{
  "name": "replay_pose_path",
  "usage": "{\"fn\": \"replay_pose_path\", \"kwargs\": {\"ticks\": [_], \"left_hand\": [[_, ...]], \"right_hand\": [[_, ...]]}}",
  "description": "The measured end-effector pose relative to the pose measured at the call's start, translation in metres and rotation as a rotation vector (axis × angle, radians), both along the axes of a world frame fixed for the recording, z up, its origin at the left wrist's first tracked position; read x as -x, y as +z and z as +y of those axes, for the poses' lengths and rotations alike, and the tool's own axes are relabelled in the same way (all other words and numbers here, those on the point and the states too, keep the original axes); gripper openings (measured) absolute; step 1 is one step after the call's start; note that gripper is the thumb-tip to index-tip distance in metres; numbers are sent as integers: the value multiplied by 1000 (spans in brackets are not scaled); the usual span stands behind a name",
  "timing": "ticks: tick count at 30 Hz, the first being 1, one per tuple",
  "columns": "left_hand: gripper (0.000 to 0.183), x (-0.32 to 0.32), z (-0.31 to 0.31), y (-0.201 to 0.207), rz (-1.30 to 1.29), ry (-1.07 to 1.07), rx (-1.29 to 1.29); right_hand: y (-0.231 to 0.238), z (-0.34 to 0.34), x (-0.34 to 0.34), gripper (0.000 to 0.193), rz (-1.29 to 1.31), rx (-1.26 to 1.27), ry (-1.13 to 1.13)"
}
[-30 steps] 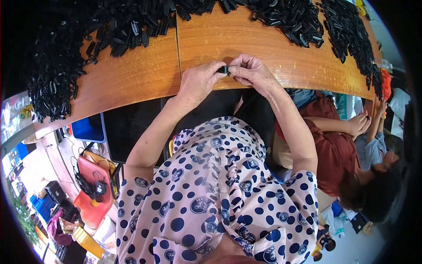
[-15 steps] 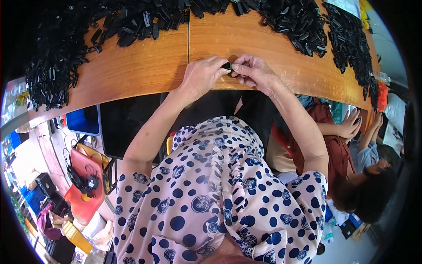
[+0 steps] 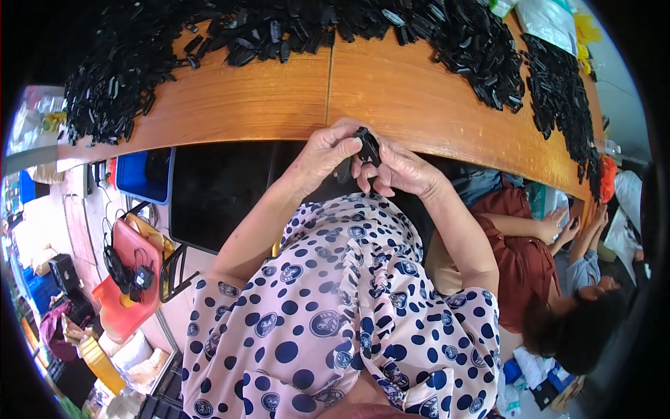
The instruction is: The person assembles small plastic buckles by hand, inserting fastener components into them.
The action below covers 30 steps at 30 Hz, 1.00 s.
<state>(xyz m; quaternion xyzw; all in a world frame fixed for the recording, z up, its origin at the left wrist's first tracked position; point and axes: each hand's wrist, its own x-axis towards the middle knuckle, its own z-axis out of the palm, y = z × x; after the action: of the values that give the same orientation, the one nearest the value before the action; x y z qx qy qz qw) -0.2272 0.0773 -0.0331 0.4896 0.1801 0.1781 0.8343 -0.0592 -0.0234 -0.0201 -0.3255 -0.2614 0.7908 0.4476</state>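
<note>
A small black plastic piece (image 3: 368, 148) is held between both hands, just in front of the table's near edge. My left hand (image 3: 326, 155) pinches its left side, the thumb pressed on the piece. From the right, my right hand (image 3: 410, 170) grips the same piece with its thumb, the other fingers curled beneath. Fingers cover part of it, so its exact kind cannot be made out. Beyond the hands, a large heap of similar black pieces (image 3: 474, 52) lies along the far side of the wooden table (image 3: 251, 98).
More black pieces (image 3: 112, 91) are piled at the table's left end. Below the edge are a blue bin (image 3: 143, 174) and a red stool (image 3: 129, 279) with black cables. At the right sits another person (image 3: 513, 265) in a dark red garment, with someone further along.
Both hands have drawn back from above the tabletop to its near edge, bringing the black piece closer to my body. More of the piece shows now. The view has shifted slightly.
</note>
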Motion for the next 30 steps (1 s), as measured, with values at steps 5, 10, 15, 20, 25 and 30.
{"fn": "replay_pose_path", "kwargs": {"ticks": [5,10,15,20,25,30], "left_hand": [[40,27,-8,-2,-21,4,-5],[30,60,-6,-2,45,188,-130],[18,134,17,9,445,339,-398],[30,226,46,20,1264,221,-1198],[16,176,109,39,986,518,-1365],[20,92,217,12,818,608,-1598]], "right_hand": [[-8,-2,32,50,-167,31,-71],[-5,13,68,42,-262,36,-79],[6,32,74,54,-310,-32,189],[12,28,39,47,-345,20,135],[5,10,6,38,-433,98,-68],[14,-3,-24,35,-482,122,-269]]}}
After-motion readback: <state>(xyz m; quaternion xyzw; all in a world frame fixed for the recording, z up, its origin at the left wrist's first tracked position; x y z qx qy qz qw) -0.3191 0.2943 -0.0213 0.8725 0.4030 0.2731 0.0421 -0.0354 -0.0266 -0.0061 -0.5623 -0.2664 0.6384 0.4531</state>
